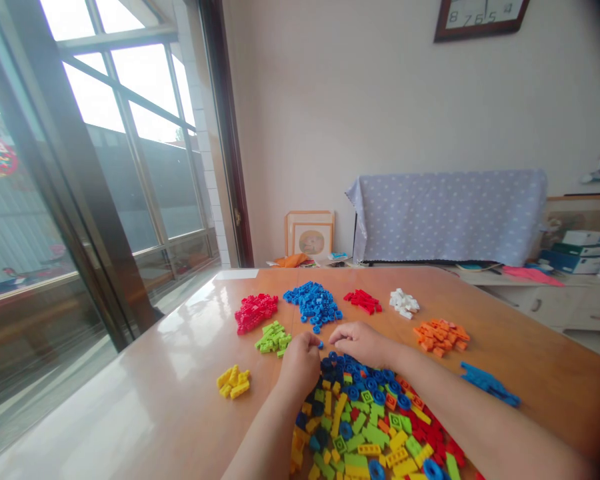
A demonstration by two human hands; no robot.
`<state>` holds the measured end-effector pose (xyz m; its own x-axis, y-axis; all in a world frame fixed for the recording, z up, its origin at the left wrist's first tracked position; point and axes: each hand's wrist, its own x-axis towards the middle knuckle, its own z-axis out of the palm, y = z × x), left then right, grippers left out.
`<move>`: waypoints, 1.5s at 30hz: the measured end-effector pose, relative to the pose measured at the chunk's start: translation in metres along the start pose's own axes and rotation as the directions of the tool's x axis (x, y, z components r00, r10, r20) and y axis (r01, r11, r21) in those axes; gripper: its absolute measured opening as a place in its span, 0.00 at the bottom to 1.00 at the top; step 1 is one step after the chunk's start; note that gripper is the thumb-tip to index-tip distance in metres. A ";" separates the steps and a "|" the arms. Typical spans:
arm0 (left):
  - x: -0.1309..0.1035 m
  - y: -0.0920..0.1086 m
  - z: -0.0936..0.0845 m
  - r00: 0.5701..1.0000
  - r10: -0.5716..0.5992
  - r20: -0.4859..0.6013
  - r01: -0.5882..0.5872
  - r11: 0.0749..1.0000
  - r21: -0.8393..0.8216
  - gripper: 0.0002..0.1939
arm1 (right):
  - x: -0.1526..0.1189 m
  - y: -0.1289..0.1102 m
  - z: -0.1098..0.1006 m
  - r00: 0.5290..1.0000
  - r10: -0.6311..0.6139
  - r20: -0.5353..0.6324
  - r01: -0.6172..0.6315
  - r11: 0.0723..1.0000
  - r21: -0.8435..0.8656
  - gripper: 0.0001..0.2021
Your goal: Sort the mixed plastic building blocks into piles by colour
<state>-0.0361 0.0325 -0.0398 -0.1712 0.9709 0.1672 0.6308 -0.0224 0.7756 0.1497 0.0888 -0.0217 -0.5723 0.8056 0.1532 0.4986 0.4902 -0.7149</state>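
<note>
My left hand (301,360) is closed, its fingers curled at the upper left edge of a mixed heap of building blocks (370,437). A small blue block (321,345) shows right beside its fingertips; whether they grip it I cannot tell. Opposite it, my right hand (363,343) hovers over the heap's far edge with fingers bent together; anything in them is hidden. Dark blue round pieces (379,397) lie just below the right hand. A pile of blue blocks (314,303) is beyond both hands, and light green blocks (274,338) lie left of my left hand.
Around the heap on the wooden table (170,380) are pink-red blocks (255,312), red blocks (363,301), white blocks (404,303), orange blocks (441,337), yellow blocks (233,382) and long blue pieces (490,383). A cloth-covered object (450,217) stands behind the table.
</note>
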 end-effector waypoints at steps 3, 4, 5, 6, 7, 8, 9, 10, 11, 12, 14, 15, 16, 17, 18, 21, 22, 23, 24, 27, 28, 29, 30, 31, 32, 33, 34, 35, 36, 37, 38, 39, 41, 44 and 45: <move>0.004 -0.004 0.000 0.993 -0.083 -0.078 0.079 0.995 -0.054 0.12 | 0.013 0.007 -0.001 0.998 0.003 -0.061 -0.002 1.000 0.020 0.14; 0.005 -0.006 0.000 0.990 -0.105 -0.092 0.098 0.993 -0.070 0.12 | 0.018 0.008 -0.001 0.998 0.007 -0.067 -0.006 1.000 0.018 0.15; 0.006 -0.008 0.001 0.988 -0.120 -0.100 0.112 0.990 -0.082 0.12 | 0.021 0.009 0.000 0.998 0.014 -0.067 -0.013 1.000 0.008 0.16; 0.007 -0.010 0.001 0.986 -0.131 -0.103 0.122 0.989 -0.088 0.13 | 0.025 0.009 0.002 0.998 0.022 -0.063 -0.023 1.000 -0.007 0.16; 0.008 -0.011 0.002 0.985 -0.137 -0.103 0.128 0.988 -0.089 0.13 | 0.027 0.009 0.004 0.998 0.030 -0.058 -0.032 0.999 -0.026 0.16; 0.008 -0.012 0.002 0.985 -0.143 -0.101 0.134 0.987 -0.087 0.13 | 0.029 0.008 0.006 0.998 0.037 -0.050 -0.039 0.998 -0.043 0.16; 0.009 -0.013 0.003 0.984 -0.147 -0.097 0.139 0.987 -0.083 0.13 | 0.030 0.007 0.009 0.998 0.042 -0.038 -0.044 0.997 -0.056 0.15; 0.009 -0.013 0.003 0.984 -0.152 -0.093 0.144 0.986 -0.079 0.13 | 0.031 0.006 0.012 0.999 0.045 -0.020 -0.046 0.997 -0.061 0.14; 0.009 -0.013 0.003 0.984 -0.154 -0.091 0.147 0.986 -0.076 0.13 | 0.031 0.004 0.015 0.999 0.046 0.006 -0.046 0.997 -0.060 0.13; 0.009 -0.013 0.003 0.984 -0.157 -0.089 0.150 0.986 -0.076 0.13 | 0.032 0.003 0.018 0.998 0.047 0.032 -0.045 0.997 -0.056 0.12; 0.009 -0.013 0.003 0.983 -0.163 -0.082 0.156 0.984 -0.080 0.14 | 0.033 0.000 0.022 0.997 0.041 0.065 -0.038 0.998 -0.051 0.13; 0.009 -0.013 0.003 0.984 -0.163 -0.079 0.156 0.984 -0.083 0.14 | 0.034 -0.001 0.024 0.998 0.031 0.055 -0.028 0.998 -0.050 0.14; 0.009 -0.012 0.003 0.984 -0.164 -0.075 0.157 0.984 -0.085 0.14 | 0.036 -0.002 0.024 0.999 0.021 0.029 -0.019 0.999 -0.049 0.16; 0.008 -0.012 0.003 0.984 -0.165 -0.074 0.159 0.984 -0.086 0.14 | 0.038 -0.003 0.025 1.000 0.015 -0.006 -0.015 0.999 -0.049 0.17; 0.008 -0.011 0.003 0.983 -0.168 -0.076 0.161 0.983 -0.086 0.14 | 0.040 -0.004 0.025 0.999 0.016 -0.042 -0.018 0.999 -0.048 0.17; 0.006 -0.009 0.003 0.983 -0.163 -0.087 0.156 0.985 -0.078 0.13 | 0.046 -0.006 0.025 0.995 0.049 -0.084 -0.053 0.998 -0.035 0.15; 0.005 -0.008 0.003 0.986 -0.147 -0.080 0.142 0.988 -0.068 0.12 | 0.047 -0.007 0.026 0.996 0.056 -0.074 -0.058 0.998 -0.029 0.14; 0.004 -0.007 0.002 0.990 -0.123 -0.066 0.119 0.991 -0.054 0.11 | 0.049 -0.008 0.027 0.996 0.059 -0.061 -0.060 0.998 -0.019 0.14; 0.003 -0.006 0.002 0.995 -0.094 -0.047 0.092 0.995 -0.039 0.10 | 0.050 -0.009 0.028 0.997 0.061 -0.049 -0.062 0.998 -0.008 0.13; 0.000 -0.004 0.002 1.000 -0.022 0.011 0.022 1.000 -0.018 0.11 | 0.051 -0.012 0.030 0.995 0.085 -0.048 -0.084 0.996 0.038 0.13; 0.000 -0.003 0.002 1.000 -0.014 0.028 0.015 1.000 -0.024 0.12 | 0.051 -0.013 0.030 0.993 0.100 -0.056 -0.097 0.994 0.057 0.14; -0.001 -0.003 0.002 0.999 -0.009 0.046 0.010 0.999 -0.036 0.14 | 0.051 -0.014 0.029 0.991 0.116 -0.065 -0.111 0.991 0.077 0.14; -0.001 -0.003 0.002 0.998 -0.004 0.066 0.007 0.999 -0.049 0.15 | 0.049 -0.014 0.027 0.989 0.132 -0.072 -0.125 0.987 0.098 0.15; -0.001 -0.002 0.003 0.996 0.003 0.088 0.003 0.998 -0.063 0.16 | 0.047 -0.015 0.025 0.986 0.148 -0.076 -0.138 0.983 0.116 0.16; -0.001 -0.002 0.004 0.994 0.014 0.112 -0.005 0.997 -0.077 0.16 | 0.044 -0.016 0.021 0.984 0.161 -0.080 -0.150 0.980 0.131 0.17; -0.001 -0.001 0.004 0.991 0.029 0.134 -0.017 0.996 -0.089 0.17 | 0.040 -0.016 0.017 0.981 0.176 -0.083 -0.162 0.975 0.149 0.18; -0.002 -0.001 0.006 0.987 0.047 0.153 -0.032 0.994 -0.101 0.18 | 0.035 -0.017 0.012 0.977 0.193 -0.087 -0.175 0.969 0.176 0.19; -0.002 0.000 0.007 0.983 0.067 0.169 -0.049 0.993 -0.110 0.18 | 0.029 -0.017 0.006 0.973 0.210 -0.093 -0.187 0.960 0.209 0.20; -0.003 0.001 0.008 0.980 0.086 0.179 -0.065 0.991 -0.119 0.19 | 0.022 -0.018 -0.001 0.968 0.230 -0.101 -0.198 0.946 0.258 0.20; -0.004 0.002 0.009 0.977 0.102 0.186 -0.079 0.989 -0.126 0.19 | 0.014 -0.019 -0.008 0.962 0.249 -0.114 -0.204 0.929 0.309 0.20; -0.005 0.003 0.009 0.975 0.116 0.190 -0.092 0.987 -0.133 0.18 | 0.006 -0.019 -0.015 0.956 0.263 -0.130 -0.202 0.912 0.356 0.20; -0.006 0.004 0.010 0.973 0.127 0.195 -0.100 0.985 -0.140 0.18 | -0.003 -0.019 -0.022 0.950 0.275 -0.150 -0.198 0.898 0.393 0.19; -0.007 0.007 0.010 0.967 0.136 0.214 -0.104 0.982 -0.156 0.16 | -0.023 -0.019 -0.037 0.929 0.313 -0.199 -0.200 0.875 0.441 0.18; -0.008 0.010 0.009 0.958 0.147 0.246 -0.107 0.980 -0.170 0.13 | -0.055 -0.016 -0.056 0.880 0.393 -0.266 -0.233 0.846 0.479 0.17; -0.009 0.011 0.009 0.956 0.152 0.250 -0.112 0.979 -0.168 0.12 | -0.066 -0.014 -0.061 0.864 0.418 -0.280 -0.248 0.838 0.486 0.16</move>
<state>-0.0208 0.0259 -0.0381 0.1216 0.9846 0.1255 0.5095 -0.1704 0.8434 0.2201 0.0493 0.0198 -0.1034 0.9943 0.0246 0.2433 0.0493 -0.9687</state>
